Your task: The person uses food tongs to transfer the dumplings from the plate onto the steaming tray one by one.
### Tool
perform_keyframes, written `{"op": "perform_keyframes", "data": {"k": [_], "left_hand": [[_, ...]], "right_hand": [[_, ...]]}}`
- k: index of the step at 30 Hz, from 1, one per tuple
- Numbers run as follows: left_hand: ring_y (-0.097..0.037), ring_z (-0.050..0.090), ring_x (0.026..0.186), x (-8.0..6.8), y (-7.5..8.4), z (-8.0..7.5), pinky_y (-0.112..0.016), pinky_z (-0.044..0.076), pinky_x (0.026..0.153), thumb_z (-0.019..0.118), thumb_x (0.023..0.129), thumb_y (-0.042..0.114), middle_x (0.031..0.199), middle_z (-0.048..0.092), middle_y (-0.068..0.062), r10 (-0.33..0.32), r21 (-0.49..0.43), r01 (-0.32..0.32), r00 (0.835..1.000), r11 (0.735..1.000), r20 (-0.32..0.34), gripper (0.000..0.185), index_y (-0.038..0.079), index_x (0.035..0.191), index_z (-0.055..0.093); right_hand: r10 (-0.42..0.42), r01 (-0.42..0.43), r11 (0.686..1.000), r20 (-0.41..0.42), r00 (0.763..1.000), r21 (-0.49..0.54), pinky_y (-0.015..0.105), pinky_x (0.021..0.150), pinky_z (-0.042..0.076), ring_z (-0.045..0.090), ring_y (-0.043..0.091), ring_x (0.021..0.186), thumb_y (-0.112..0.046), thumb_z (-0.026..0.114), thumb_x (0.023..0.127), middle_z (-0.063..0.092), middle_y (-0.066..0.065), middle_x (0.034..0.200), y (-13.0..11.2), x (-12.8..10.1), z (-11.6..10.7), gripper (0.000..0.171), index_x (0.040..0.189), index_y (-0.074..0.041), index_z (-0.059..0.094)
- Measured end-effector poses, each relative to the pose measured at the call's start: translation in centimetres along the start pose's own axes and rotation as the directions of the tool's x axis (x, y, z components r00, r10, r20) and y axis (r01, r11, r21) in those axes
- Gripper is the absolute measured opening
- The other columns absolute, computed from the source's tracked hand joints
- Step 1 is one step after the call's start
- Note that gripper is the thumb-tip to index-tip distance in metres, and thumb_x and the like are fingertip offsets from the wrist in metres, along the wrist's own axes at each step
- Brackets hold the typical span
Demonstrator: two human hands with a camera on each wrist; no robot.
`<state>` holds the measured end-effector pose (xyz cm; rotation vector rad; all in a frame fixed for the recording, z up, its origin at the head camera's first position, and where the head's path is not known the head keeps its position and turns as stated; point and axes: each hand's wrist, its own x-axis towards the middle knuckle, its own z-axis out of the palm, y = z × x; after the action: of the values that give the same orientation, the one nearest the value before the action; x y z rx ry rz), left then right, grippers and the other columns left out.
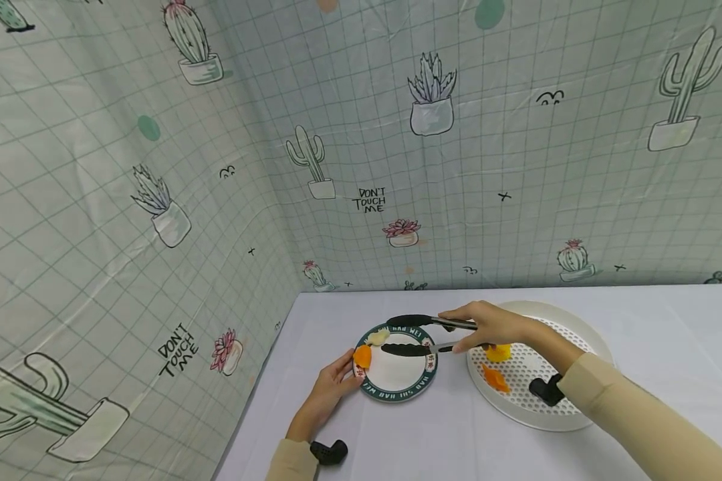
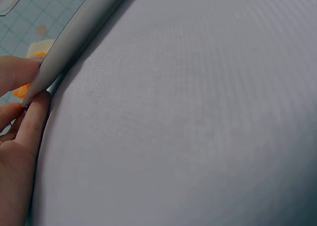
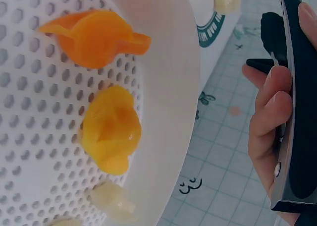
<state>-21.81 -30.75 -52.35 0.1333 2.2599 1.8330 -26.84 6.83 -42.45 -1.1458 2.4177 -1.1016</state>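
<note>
My left hand (image 1: 332,386) grips the left edge of a small white plate (image 1: 400,395) with a green lettered rim; in the left wrist view its fingers (image 2: 29,118) pinch that rim (image 2: 74,37). An orange food piece (image 1: 362,357) and a pale piece (image 1: 378,336) lie on the plate's left side. Black-tipped metal tongs (image 1: 418,334) are held in my right hand (image 1: 487,326), their tips spread apart over the plate with nothing between them. In the right wrist view the fingers (image 3: 270,117) curl round the tongs' handle (image 3: 297,87).
A round white perforated tray (image 1: 526,406) sits right of the plate, holding an orange piece (image 3: 94,37), a yellow piece (image 3: 111,129) and a pale piece (image 3: 111,201). Cactus-print sheets wall off the table's back and left sides.
</note>
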Motion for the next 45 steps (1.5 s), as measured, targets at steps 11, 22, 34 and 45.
{"op": "perform_keyframes", "data": {"k": [11, 22, 34, 45], "left_hand": [[-0.035, 0.029, 0.146, 0.0, -0.4, -0.6, -0.037, 0.029, 0.114, 0.071, 0.092, 0.007, 0.159, 0.03, -0.02, -0.004, -0.012, 0.004, 1.0, 1.0, 0.008, 0.074, -0.004, 0.153, 0.031], [-0.034, 0.028, 0.146, -0.4, -0.5, -0.9, -0.041, 0.027, 0.116, 0.07, 0.092, 0.006, 0.159, 0.03, -0.019, -0.015, -0.002, 0.015, 1.0, 1.0, 0.019, 0.073, -0.003, 0.153, 0.032], [-0.034, 0.027, 0.146, -0.7, -0.5, -1.2, -0.04, 0.027, 0.116, 0.07, 0.092, 0.006, 0.159, 0.029, -0.02, -0.004, -0.011, 0.005, 0.999, 1.0, 0.043, 0.073, -0.004, 0.153, 0.031], [-0.032, 0.027, 0.147, -0.7, -0.8, -1.8, -0.038, 0.027, 0.116, 0.07, 0.092, 0.009, 0.159, 0.031, -0.019, 0.008, -0.011, -0.007, 0.998, 1.0, 0.059, 0.074, -0.002, 0.154, 0.031]], "right_hand": [[0.05, -0.05, 0.999, 0.047, 0.998, 0.012, 0.06, 0.107, 0.041, 0.05, 0.043, 0.129, -0.021, 0.079, 0.086, 0.054, 0.024, 0.14, 0.7, 2.3, 0.5, 0.068, 0.14, 0.007, 0.051], [0.177, -0.182, 0.981, 0.074, 0.981, 0.065, 0.038, 0.05, 0.054, 0.046, 0.021, 0.047, -0.014, 0.077, 0.088, 0.054, 0.025, 0.139, 2.0, 4.2, 1.5, 0.064, 0.143, 0.003, 0.05], [0.184, -0.18, 0.982, 0.11, 0.977, -0.05, 0.035, 0.063, 0.058, 0.058, 0.021, 0.064, -0.015, 0.078, 0.087, 0.053, 0.025, 0.141, 2.4, 5.3, 2.3, 0.063, 0.141, 0.004, 0.053], [0.183, -0.172, 0.981, 0.116, 0.976, -0.094, 0.027, 0.066, 0.054, 0.057, 0.016, 0.065, -0.016, 0.076, 0.088, 0.053, 0.025, 0.141, 2.7, 6.2, 3.1, 0.061, 0.141, 0.003, 0.052]]}}
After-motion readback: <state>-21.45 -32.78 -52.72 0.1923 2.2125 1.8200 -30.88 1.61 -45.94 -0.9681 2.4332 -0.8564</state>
